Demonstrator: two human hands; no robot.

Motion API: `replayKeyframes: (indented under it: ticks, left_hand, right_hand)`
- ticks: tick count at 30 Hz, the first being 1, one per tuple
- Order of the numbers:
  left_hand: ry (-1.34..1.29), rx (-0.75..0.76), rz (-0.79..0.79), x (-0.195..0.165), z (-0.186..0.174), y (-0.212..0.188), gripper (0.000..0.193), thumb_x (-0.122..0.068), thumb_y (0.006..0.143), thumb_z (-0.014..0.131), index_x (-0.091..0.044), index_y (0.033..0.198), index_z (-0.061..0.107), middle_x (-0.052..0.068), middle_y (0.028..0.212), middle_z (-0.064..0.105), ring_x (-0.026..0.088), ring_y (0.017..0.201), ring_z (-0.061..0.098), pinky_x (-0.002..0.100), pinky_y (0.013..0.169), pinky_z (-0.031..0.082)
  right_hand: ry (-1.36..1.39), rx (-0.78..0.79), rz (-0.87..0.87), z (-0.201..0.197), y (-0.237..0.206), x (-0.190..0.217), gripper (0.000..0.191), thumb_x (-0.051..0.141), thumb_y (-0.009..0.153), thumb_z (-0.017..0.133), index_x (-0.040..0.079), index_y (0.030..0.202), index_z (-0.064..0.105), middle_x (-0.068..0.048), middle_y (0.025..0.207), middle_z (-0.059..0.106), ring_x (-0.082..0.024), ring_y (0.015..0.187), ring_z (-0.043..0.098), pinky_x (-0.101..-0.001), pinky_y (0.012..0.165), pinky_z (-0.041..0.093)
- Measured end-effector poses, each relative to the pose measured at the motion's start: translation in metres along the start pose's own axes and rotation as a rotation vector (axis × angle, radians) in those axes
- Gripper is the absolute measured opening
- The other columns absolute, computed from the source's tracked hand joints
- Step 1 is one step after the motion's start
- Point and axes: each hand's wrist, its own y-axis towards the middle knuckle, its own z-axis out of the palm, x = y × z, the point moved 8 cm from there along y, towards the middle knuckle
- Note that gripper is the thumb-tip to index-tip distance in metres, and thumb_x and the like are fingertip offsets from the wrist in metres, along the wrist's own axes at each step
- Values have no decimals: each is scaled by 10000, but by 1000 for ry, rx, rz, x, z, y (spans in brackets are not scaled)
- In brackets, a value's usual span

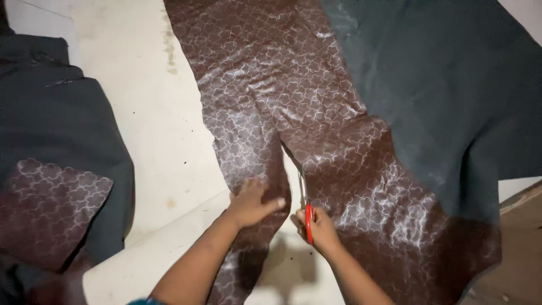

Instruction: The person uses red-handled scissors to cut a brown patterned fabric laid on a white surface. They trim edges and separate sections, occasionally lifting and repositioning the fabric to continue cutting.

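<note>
scissors (305, 204) with red handles are gripped in the right hand (320, 227), fingers clamped around the handles, blades pointing up the frame inside a slit in the brown fabric (316, 113). left hand (252, 202) lies flat with fingers spread on the narrow strip left of the slit, pressing it on the pale table (152, 124). brown fabric with shiny clover pattern runs from top centre down to lower right of the frame. i think the thumb of the left hand is close beside the blades, so it could be nicked if the strip slides. glossy cloth may also wrinkle under the palm and the cut line could wander. dark cloth (451, 85) overlaps the brown one at upper right, and the blades could catch it there. open table is at left centre; another dark piece (62, 124) with a brown patch (48, 209) fills the left edge.
</note>
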Motion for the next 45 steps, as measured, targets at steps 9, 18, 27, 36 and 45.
replayKeyframes:
  ticks: [9, 18, 27, 36, 45]
  left_hand:
    - [237, -380, 266, -18, -10, -65, 355, -377, 903, 665, -60, 758, 733, 161, 807, 712, 347, 865, 667, 519, 985, 421]
    - [120, -585, 343, -32, -21, -97, 342, -331, 920, 634, -34, 760, 692, 158, 789, 706, 342, 850, 652, 505, 976, 421]
    - [182, -621, 388, -32, -12, -90, 363, -321, 959, 607, -38, 751, 699, 175, 778, 699, 363, 824, 654, 515, 972, 419]
    - [186, -647, 429, -33, -18, -106, 384, -318, 971, 612, -29, 732, 690, 175, 756, 700, 369, 761, 657, 503, 864, 468]
    - [250, -377, 385, -19, -60, -177, 331, -349, 948, 621, -60, 814, 710, 180, 799, 709, 394, 753, 680, 512, 748, 520]
  right_hand:
    - [-114, 147, 96, 25, 4, 33, 452, 427, 928, 673, -15, 1017, 639, -101, 733, 666, -217, 614, 645, -329, 512, 494]
    - [-1009, -345, -253, -97, -70, 65, 884, 529, 531, 951, 4, 1147, 595, -224, 1092, 675, -414, 1045, 665, -479, 896, 536]
    - [-1099, -408, -71, -124, -84, 46, 685, 465, 698, 875, 33, 1156, 606, -236, 1116, 704, -416, 1070, 685, -496, 933, 543]
    - [-1007, -619, -223, -140, -124, 60, 417, 358, 873, 698, 79, 1169, 602, -229, 1049, 726, -418, 995, 704, -527, 857, 545]
    - [-1141, -525, -124, -232, -210, 38, 493, 360, 843, 708, 204, 1301, 612, -161, 983, 775, -365, 933, 740, -469, 822, 572]
